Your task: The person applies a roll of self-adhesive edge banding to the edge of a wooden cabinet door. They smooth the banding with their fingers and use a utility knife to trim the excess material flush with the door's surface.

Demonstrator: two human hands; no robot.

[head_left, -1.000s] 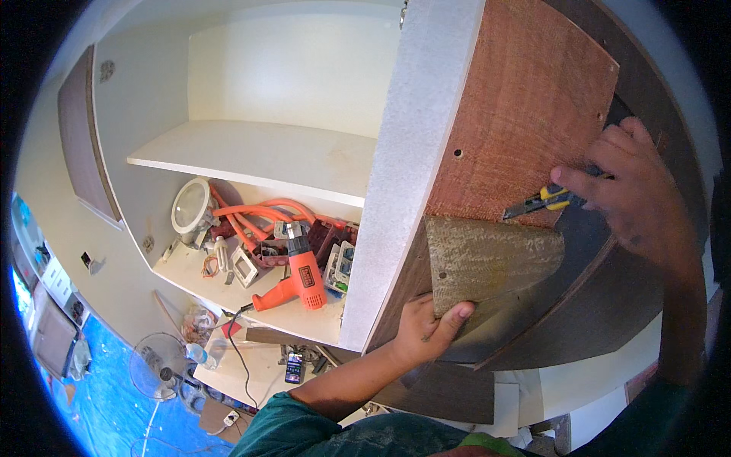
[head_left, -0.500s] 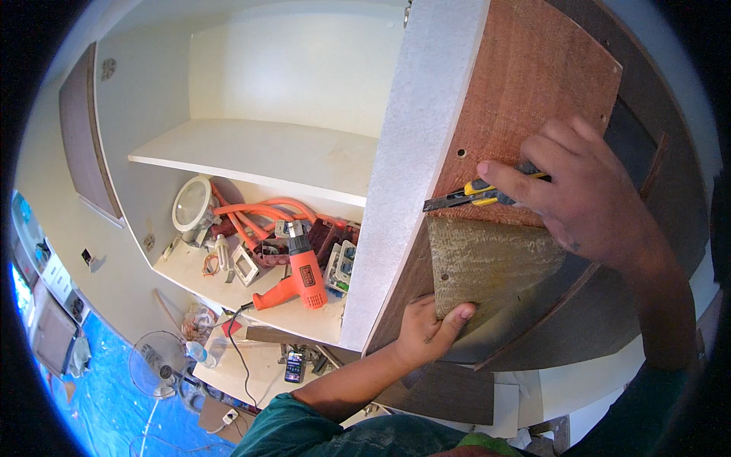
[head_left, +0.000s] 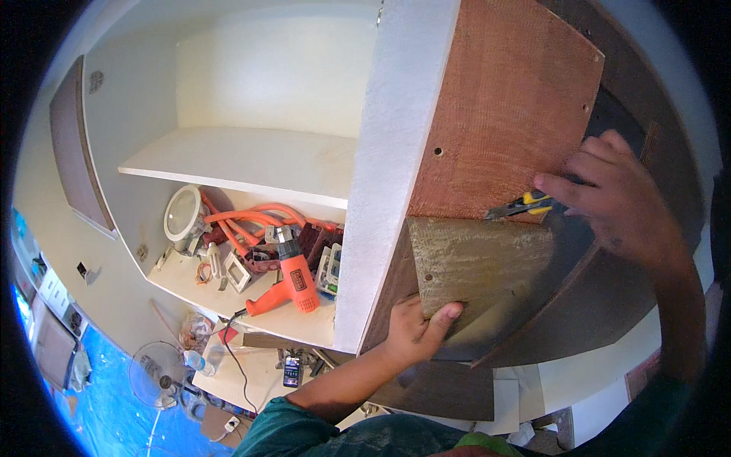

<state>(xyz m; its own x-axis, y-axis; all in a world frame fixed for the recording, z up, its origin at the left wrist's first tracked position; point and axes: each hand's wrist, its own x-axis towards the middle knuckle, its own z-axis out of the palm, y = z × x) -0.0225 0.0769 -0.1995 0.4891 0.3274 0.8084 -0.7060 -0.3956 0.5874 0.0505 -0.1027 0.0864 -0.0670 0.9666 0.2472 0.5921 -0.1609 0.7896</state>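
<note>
A yellow and black utility knife (head_left: pixel 533 203) is gripped in my right hand (head_left: pixel 609 186), its blade lying along the line where a bare reddish wood panel (head_left: pixel 506 114) meets a brownish sheet (head_left: pixel 480 255). That sheet has a rough, streaked back face turned toward me. Its lower edge is pinched by my left hand (head_left: pixel 419 327), thumb on the near face and fingers mostly hidden behind it. Small holes show in the reddish panel. A white edge strip (head_left: pixel 392 122) runs along the panel's left side.
Left of the panel stands a white cabinet with a shelf (head_left: pixel 244 156). On its lower board lie an orange heat gun (head_left: pixel 293 278), a round lamp (head_left: pixel 184 213), orange hoses (head_left: pixel 255 217) and small boxes. Below are a phone (head_left: pixel 292 371), a fan (head_left: pixel 158 373) and blue floor sheeting (head_left: pixel 114 396).
My right hand has moved the knife rightward along the seam, away from the white edge strip. The left hand keeps its hold on the sheet. The whole view has shifted slightly.
</note>
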